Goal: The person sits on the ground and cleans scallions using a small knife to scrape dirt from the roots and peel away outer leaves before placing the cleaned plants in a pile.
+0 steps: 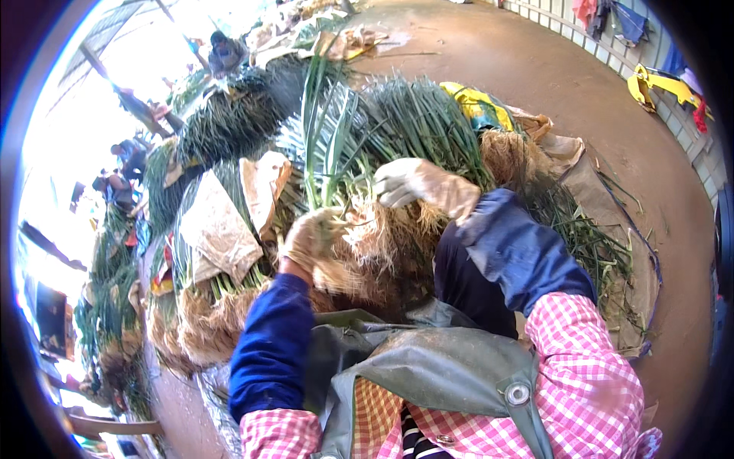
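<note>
My left hand (310,236), in a pale, soiled glove, is closed round the lower stalks of a few green onions (327,157). Their long leaves stand upright, and the roots hang beneath the hand, smeared by motion. My right hand (419,183), gloved too, is just to the right of these stalks, its fingers together and bent toward them. Whatever its fingertips pinch is hidden or too small to name. Below and between both hands hangs a thick mass of pale roots (378,237) from the heap of green onions (417,115) in front of me.
Burlap sacking (218,229) covers bundles on the left. A yellow bag (478,103) rests on the heap's far right. Loose leaves (589,237) lie on matting to the right, beside brown floor (612,145). Another person (225,53) is among the far heaps; more are at far left.
</note>
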### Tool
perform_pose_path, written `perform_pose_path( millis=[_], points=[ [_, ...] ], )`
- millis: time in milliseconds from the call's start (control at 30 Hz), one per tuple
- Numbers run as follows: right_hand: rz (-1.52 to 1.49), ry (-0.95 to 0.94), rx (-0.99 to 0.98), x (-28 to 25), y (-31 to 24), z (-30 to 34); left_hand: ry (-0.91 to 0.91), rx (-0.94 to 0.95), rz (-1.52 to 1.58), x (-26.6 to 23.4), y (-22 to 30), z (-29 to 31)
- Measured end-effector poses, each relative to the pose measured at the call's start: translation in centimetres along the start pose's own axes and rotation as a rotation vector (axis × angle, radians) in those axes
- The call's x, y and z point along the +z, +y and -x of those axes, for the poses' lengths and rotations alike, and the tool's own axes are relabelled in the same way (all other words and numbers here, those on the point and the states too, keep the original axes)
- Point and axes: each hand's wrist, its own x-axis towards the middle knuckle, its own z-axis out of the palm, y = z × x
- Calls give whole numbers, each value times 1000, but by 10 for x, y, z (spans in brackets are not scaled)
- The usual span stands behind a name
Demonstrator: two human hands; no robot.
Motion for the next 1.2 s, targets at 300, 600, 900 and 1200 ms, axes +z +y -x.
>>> perform_pose_path(
  millis=[300, 600, 900, 1200],
  points=[
    [251, 395, 264, 48, 95, -99, -45, -6, 554, 1, -71, 12],
    [451, 516, 133, 73, 72, -128, 94, 47, 567, 13, -74, 43],
    [266, 491, -98, 82, 61, -114, 183, 145, 750, 14, -84, 36],
    [-153, 82, -171, 91, 11, -62, 238, 271, 561, 11, -83, 35]
  ],
)
